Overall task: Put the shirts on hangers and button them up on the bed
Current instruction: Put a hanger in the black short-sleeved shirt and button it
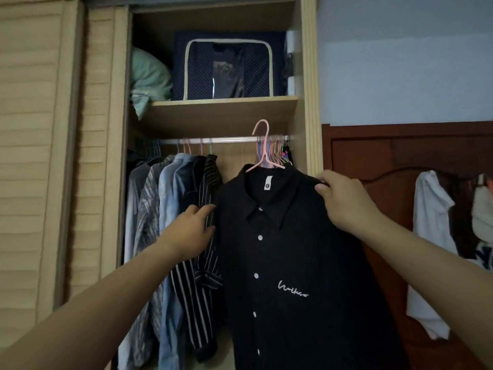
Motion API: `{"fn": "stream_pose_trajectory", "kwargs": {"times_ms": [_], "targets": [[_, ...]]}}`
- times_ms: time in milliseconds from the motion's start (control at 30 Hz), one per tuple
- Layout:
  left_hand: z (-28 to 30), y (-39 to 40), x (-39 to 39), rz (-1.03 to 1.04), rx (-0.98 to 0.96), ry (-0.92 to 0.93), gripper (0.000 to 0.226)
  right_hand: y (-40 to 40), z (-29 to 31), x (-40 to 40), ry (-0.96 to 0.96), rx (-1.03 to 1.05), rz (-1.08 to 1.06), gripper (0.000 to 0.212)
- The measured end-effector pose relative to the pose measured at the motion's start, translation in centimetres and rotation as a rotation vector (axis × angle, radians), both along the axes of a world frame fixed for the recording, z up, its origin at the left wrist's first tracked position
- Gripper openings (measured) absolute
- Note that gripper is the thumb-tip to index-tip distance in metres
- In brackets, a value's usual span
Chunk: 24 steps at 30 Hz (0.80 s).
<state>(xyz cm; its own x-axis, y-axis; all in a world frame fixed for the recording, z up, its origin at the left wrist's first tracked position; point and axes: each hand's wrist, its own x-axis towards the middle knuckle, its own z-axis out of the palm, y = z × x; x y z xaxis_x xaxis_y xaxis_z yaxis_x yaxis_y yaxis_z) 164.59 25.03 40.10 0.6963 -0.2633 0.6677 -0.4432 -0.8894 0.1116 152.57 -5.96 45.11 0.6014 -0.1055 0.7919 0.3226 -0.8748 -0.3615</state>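
Louvred sliding doors (40, 156) stand pushed aside on an open wardrobe whose shelf (224, 102) carries a navy dotted storage bag (226, 68) and a pale green bundle (149, 76). Below it a metal rail (226, 140) holds a row of hung shirts, with a bunch of bare coloured hangers (277, 150) at its right end. In front of the rail a black shirt (293, 249) with white buttons hangs buttoned on a pink hanger (262, 148), its hook raised above the rail. The right hand (344, 201) pinches the shirt's shoulder. The left hand (190, 233) grips the edge of the striped dark shirt (197, 289) just beside the black one. White garments (429, 236) hang on the brown door at right.
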Motion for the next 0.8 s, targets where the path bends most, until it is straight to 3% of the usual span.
{"fn": "stream_pose_trajectory", "kwargs": {"times_ms": [67,267,533,700,800], "targets": [[0.4,0.4,2.8,-0.004,0.059,-0.047,0.061,0.6,0.1,2.2,0.036,0.104,0.072,0.035],[1.5,4.0,13.3,-0.066,0.094,-0.126,0.060,2.9,-1.3,8.9,0.115,0.451,0.185,0.043],[5.6,7.9,25.6,-0.117,0.174,-0.226,0.060,6.1,1.4,16.7,0.136,0.691,0.272,0.060],[7.6,8.5,31.3,-0.095,0.236,-0.358,0.057,7.4,5.4,22.6,0.022,0.635,0.195,0.072],[8.7,8.4,33.4,-0.058,0.292,-0.322,0.074,9.1,8.2,27.9,-0.033,0.552,0.156,0.075]]}}
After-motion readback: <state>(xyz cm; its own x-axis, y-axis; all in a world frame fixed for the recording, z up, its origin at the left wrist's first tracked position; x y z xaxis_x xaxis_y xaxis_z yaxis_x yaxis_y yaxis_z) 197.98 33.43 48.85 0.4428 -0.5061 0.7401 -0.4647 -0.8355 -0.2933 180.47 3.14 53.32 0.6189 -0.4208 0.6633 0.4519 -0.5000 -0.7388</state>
